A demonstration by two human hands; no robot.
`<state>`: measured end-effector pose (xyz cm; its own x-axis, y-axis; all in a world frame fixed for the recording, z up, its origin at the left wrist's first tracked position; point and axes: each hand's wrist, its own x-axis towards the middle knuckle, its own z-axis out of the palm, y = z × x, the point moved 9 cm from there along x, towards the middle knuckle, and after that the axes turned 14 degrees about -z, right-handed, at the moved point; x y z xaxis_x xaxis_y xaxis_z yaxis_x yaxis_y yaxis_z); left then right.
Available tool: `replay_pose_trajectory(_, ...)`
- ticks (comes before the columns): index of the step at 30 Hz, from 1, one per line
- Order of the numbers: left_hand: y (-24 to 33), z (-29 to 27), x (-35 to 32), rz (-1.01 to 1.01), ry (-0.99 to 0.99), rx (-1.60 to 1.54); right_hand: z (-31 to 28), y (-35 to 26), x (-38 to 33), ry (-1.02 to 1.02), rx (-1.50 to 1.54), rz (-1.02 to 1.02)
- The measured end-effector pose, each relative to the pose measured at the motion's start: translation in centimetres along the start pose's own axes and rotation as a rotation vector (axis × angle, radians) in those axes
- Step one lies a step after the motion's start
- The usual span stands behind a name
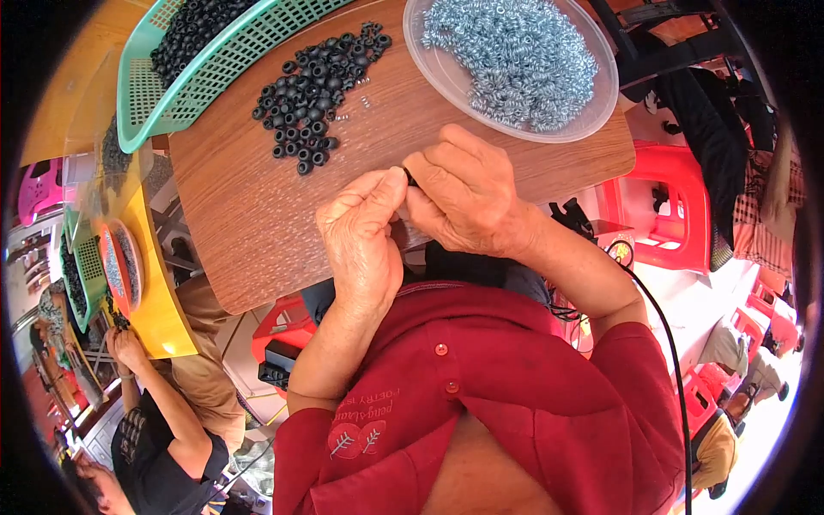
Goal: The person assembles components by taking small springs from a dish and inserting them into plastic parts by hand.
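Both my hands meet above the table's near edge, fingertips almost touching. My left hand (365, 232) is closed, its thumb pressed to the index finger; whatever lies in that pinch is hidden. Fingers curled, my right hand (468, 193) pinches a small black plastic part (410, 178), of which only a sliver shows. Beyond them a heap of round, hollow black plastic parts (318, 90) is spread on the brown wooden table (249, 232). A few tiny metal springs (366, 101) lie beside the heap. At the far right stands a clear plastic bowl (438, 79) full of such springs.
A green mesh basket (184, 103) of black parts stands at the far left. Red plastic stools (665, 202) are to the right, and a black cable (665, 318) runs down there. On the left, another person's hand (129, 350) works at a yellow table (163, 300).
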<state>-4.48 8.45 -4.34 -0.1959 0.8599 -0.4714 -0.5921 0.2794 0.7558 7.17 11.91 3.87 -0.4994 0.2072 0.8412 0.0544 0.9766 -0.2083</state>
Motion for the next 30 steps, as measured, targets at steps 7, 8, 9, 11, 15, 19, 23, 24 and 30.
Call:
replay_pose_trajectory(7,-0.2,-0.4,-0.3,-0.057,-0.03,-0.097,-0.3,0.2,0.1,0.077,0.027,0.019)
replay_pose_trajectory(8,0.0,-0.2,-0.3,-0.053,-0.042,-0.094,-0.4,0.1,0.2,0.085,0.03,0.014)
replay_pose_trajectory(9,0.0,-0.2,-0.2,-0.053,-0.044,-0.095,-0.5,0.2,0.2,0.093,0.031,0.009)
replay_pose_trajectory(11,0.3,0.0,-0.1,-0.024,-0.035,-0.032,-0.5,0.3,0.4,0.075,0.025,0.011)
replay_pose_trajectory(15,1.4,0.4,-0.2,-0.048,-0.001,0.19,-1.4,1.1,1.8,0.02,0.018,0.0)
replay_pose_trajectory(19,3.6,0.0,0.3,0.104,0.007,0.285,-5.4,5.3,5.5,-0.004,-0.258,0.013)
replay_pose_trajectory(23,5.0,-1.5,0.6,0.248,0.091,0.301,-10.4,10.9,10.2,0.038,-0.55,0.069)
replay_pose_trajectory(24,5.8,-1.5,0.7,0.345,0.14,0.468,-11.4,12.3,10.7,0.091,-0.615,-0.018)
replay_pose_trajectory(30,9.5,0.4,1.8,0.621,0.279,0.868,-12.8,24.1,11.0,-0.168,-0.936,0.337)
